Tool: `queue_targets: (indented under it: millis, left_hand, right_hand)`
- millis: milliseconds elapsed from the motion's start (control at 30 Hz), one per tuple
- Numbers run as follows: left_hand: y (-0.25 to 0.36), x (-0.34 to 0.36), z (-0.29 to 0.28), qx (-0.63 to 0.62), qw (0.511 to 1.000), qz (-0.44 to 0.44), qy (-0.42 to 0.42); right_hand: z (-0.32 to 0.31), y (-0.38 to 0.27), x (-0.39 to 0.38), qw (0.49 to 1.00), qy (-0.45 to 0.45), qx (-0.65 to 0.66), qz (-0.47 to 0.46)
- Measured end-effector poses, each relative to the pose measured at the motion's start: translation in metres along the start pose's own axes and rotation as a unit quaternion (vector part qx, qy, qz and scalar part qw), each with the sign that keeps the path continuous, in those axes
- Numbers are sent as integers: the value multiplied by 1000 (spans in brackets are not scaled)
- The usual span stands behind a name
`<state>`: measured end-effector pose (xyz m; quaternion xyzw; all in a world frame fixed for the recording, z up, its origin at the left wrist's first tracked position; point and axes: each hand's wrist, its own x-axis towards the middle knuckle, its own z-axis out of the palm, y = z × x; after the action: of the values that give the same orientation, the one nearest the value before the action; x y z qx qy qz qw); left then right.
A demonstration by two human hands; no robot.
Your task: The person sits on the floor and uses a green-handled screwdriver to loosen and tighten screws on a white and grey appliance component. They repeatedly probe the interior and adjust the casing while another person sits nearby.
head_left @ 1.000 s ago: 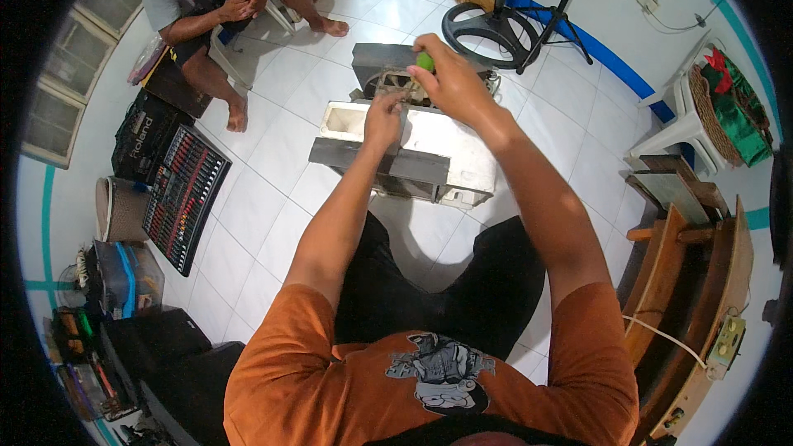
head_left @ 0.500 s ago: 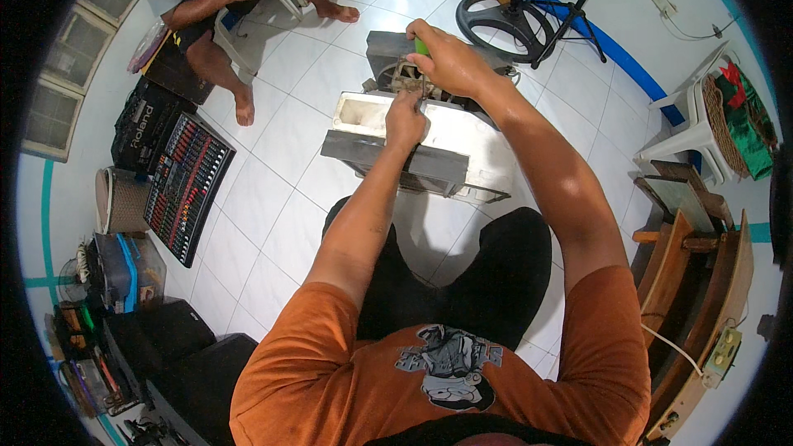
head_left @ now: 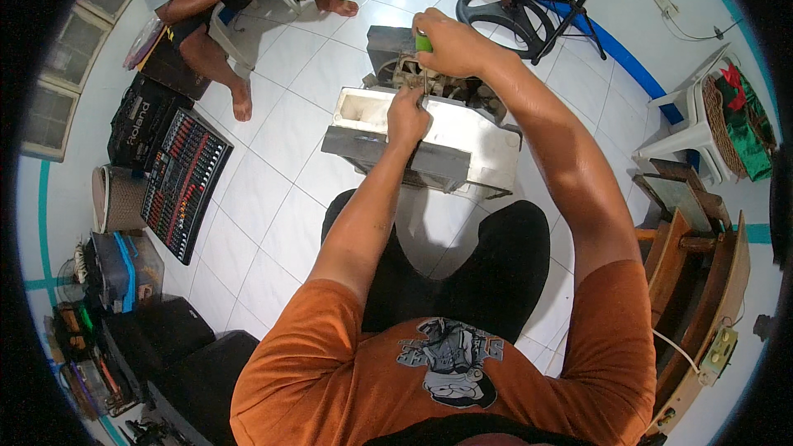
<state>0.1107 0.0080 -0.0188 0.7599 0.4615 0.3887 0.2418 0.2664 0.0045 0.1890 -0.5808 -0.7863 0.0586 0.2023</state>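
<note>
white tiled floor point(head_left: 285, 153), and on it one white-and-grey machine point(head_left: 487, 128), its inner parts bare to two hands and one tool.
two dark grey panels point(head_left: 396, 149) belong to the machine, one on the near side, one on the far; the step in hand looks like driver work on the exposed mechanism behind the white casing. of the person's two hands, the right hand point(head_left: 456, 45) is clenched round the handle of one green-handled screwdriver point(head_left: 424, 42), its thin shaft pointing down toward the mechanism; the left hand point(head_left: 406, 120) is just beside the shaft's lower end, its fingertips too small to tell whether they grasp anything. the next move seems to call for a shaft kept in line, pressed and turned together, with the left fingers steadying.
</note>
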Motion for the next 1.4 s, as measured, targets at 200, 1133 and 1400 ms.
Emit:
queue_targets:
  millis: [200, 1133, 1400]
  left_hand:
    - [4, 1, -5, 25, 998, -43, -35]
    - [7, 0, -4, -17, 1000, -10, 11]
    - [1, 1, -3, 13, 999, -25, -20]
  right_hand:
    - [-6, 1, 13, 994, -51, -66, 65]
    - [-9, 8, 21, 994, -79, -77, 0]
    - [-10, 9, 22, 989, -110, -99, 6]
